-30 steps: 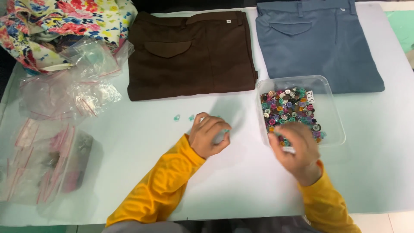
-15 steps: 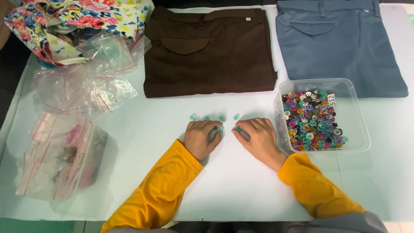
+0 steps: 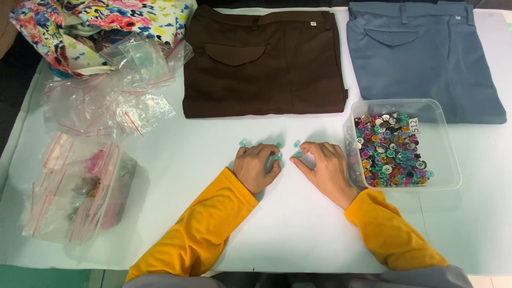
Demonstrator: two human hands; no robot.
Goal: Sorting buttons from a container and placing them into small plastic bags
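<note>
My left hand (image 3: 257, 166) rests on the white table (image 3: 298, 224) with its fingers curled, and its fingertips pinch a small teal button (image 3: 277, 156). My right hand (image 3: 322, 165) lies just to the right, thumb and forefinger closed on another teal button (image 3: 298, 154). Three more teal buttons (image 3: 242, 143) lie loose in a row just beyond the fingers. A clear plastic box (image 3: 448, 160) holding several mixed coloured buttons (image 3: 389, 149) stands right beside my right hand.
Folded brown trousers (image 3: 261, 58) and folded blue-grey trousers (image 3: 421, 53) lie at the back of the table. Empty clear zip bags (image 3: 112, 101) and bags with small items (image 3: 80, 186) sit on the left. Floral cloth (image 3: 80, 21) is bunched at the back left.
My right hand has left the button box and come to the middle beside my left hand. More teal buttons now lie in the row on the table.
</note>
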